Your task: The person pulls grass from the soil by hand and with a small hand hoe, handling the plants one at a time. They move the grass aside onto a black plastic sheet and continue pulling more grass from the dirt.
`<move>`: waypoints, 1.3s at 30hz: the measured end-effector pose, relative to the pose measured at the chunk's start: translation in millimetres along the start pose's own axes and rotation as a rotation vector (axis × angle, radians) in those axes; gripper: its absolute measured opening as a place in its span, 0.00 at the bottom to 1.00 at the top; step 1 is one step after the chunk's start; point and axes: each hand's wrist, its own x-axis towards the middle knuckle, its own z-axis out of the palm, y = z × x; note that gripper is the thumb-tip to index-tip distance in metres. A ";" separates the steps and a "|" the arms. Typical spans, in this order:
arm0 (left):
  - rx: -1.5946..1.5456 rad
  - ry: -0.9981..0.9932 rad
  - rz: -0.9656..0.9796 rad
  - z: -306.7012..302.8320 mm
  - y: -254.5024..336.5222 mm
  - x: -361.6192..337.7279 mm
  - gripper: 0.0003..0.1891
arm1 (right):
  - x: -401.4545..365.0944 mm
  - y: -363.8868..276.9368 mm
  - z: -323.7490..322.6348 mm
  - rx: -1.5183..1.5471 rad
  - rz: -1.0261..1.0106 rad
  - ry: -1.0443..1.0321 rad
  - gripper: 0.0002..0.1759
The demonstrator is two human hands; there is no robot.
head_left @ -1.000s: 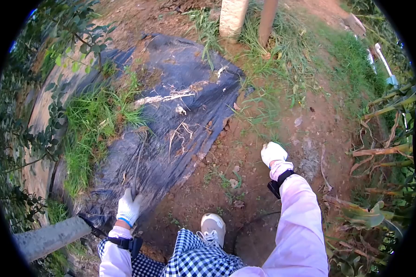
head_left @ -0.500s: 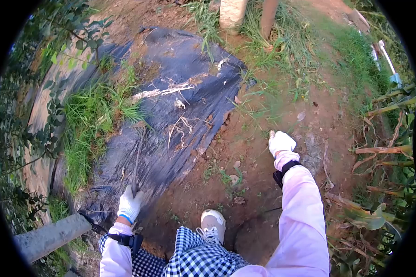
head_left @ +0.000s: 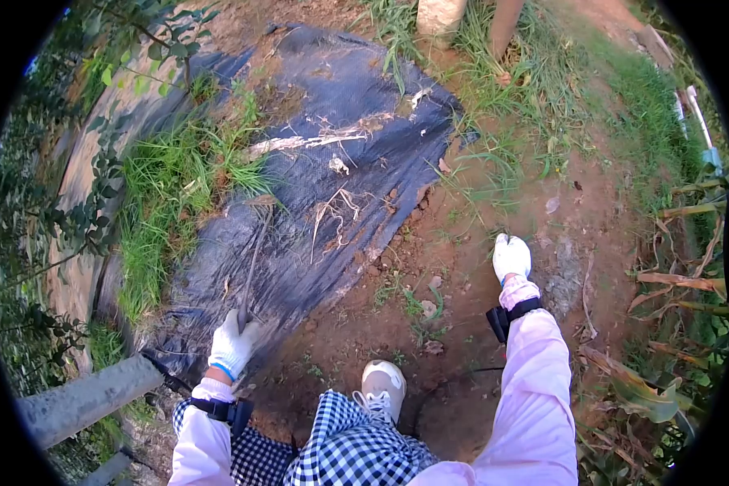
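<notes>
My left hand [head_left: 235, 346], in a white knit glove with a blue cuff edge, is closed around the lower end of a small hoe [head_left: 254, 257]. The hoe's thin dark shaft runs forward over the black plastic sheet [head_left: 332, 89], and its flat head lies beside a grass clump [head_left: 166, 194]. Over the bare soil to the right is my right hand [head_left: 512, 256], also gloved in white, with its fingers curled shut. Whatever those fingers may hold is hidden.
A pale post [head_left: 440, 20] and a brown one [head_left: 505, 28] stand ahead among cut grass. At lower left a grey pole [head_left: 93, 398] slants in. Dry corn stalks [head_left: 680, 282] line the right side. My shoe [head_left: 383, 389] is on the soil.
The scene has shifted slightly right and up in view. My right hand has moved right and turned, its fingers still curled. My left hand stays closed on the hoe, which has shifted slightly forward.
</notes>
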 end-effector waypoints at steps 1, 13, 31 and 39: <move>0.002 -0.005 -0.008 -2.2 1.7 0.0 0.16 | -0.6 0.6 -3.0 -0.027 -0.002 -0.018 0.28; -0.008 -0.016 -0.006 2.3 -7.6 8.8 0.14 | -111.5 19.7 16.7 0.019 -0.299 -0.277 0.30; 0.046 -0.041 0.033 -1.9 -40.4 -5.5 0.16 | -146.6 -30.1 12.1 0.181 -0.236 0.034 0.21; 0.022 -0.020 0.051 1.1 -38.6 -0.6 0.16 | -101.1 -92.5 14.6 -0.086 -0.180 -0.482 0.47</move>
